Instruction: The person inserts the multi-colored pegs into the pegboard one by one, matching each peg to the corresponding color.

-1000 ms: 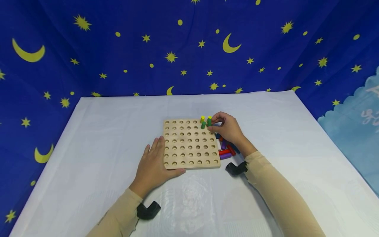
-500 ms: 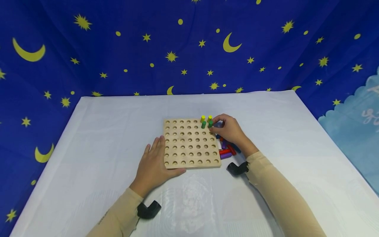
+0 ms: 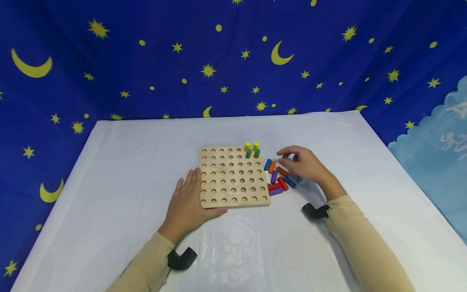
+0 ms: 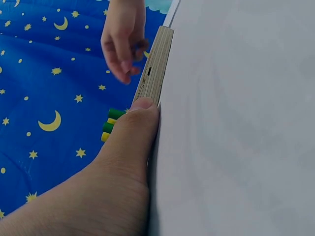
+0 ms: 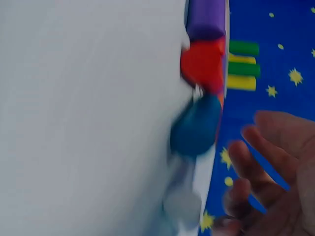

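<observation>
A square wooden pegboard (image 3: 239,194) with rows of round holes lies on the table. Two yellow pegs (image 3: 248,146) stand in its far right corner, with two green pegs (image 3: 257,153) in the row nearer. My left hand (image 3: 185,207) rests along the board's left side, its thumb against the front edge; the left wrist view shows that thumb on the layered wood side (image 4: 156,69). My right hand (image 3: 305,164) hovers right of the board beside the loose pegs, fingers slightly bent and apart, nothing between them. The right wrist view is blurred around a blue peg (image 5: 197,125).
Loose pegs lie against the board's right side: blue (image 3: 268,164), orange (image 3: 272,166), purple (image 3: 274,177), white (image 3: 267,177), red (image 3: 282,183) and others. The white-covered table (image 3: 153,142) meets a blue star-and-moon cloth (image 3: 164,61) at the back.
The second green peg has gone down into its hole beside the first. My right hand has let go of it and moved right, off the board, uncovering the loose pegs. My left hand stays put.
</observation>
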Demonstrator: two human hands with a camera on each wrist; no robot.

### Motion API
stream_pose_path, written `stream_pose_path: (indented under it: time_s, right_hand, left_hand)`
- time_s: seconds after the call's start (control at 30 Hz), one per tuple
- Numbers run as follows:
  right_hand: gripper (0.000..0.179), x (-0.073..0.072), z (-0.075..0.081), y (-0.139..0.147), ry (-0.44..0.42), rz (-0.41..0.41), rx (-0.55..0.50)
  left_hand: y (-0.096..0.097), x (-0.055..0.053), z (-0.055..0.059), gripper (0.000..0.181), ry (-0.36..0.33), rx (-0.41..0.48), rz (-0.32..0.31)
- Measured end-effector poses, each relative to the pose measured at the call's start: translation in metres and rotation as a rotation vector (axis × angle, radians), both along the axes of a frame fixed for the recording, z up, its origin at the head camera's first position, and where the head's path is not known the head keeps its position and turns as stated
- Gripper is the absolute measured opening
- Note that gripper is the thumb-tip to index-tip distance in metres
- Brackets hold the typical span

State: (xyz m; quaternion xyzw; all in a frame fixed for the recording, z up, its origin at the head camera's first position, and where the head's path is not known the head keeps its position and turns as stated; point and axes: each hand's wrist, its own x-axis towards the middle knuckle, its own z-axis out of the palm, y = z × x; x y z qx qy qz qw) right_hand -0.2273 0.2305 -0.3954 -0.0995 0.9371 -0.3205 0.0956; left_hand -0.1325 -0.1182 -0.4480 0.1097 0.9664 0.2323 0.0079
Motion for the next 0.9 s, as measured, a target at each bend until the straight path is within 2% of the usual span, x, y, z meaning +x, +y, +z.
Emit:
stream_pose_path:
  time_s: [0.2, 0.37, 0.5, 0.7, 0.9]
  right_hand:
    - [0.026, 0.008, -0.001, 0.016, -0.092, 0.118, 0.04]
    - [0.027, 0.006, -0.006, 0.017, -0.078, 0.17, 0.05]
    - [0.026, 0.002, -0.005, 0.014, -0.065, 0.198, 0.059]
    - [0.026, -0.002, -0.001, 0.011, -0.115, 0.166, 0.102]
    - [0.03, -0.001, -0.001, 0.01, -0.084, 0.16, 0.199]
  left_hand:
    - [-0.003, 0.0, -0.003, 0.141, 0.006, 0.001, 0.009]
    - [-0.004, 0.0, -0.005, 0.141, 0.001, -0.001, 0.01]
    - [-0.004, 0.0, -0.006, 0.14, -0.002, -0.003, 0.009]
    - [-0.003, 0.0, -0.005, 0.141, 0.0, -0.007, 0.005]
    - [-0.001, 0.0, -0.003, 0.141, 0.013, -0.002, 0.003]
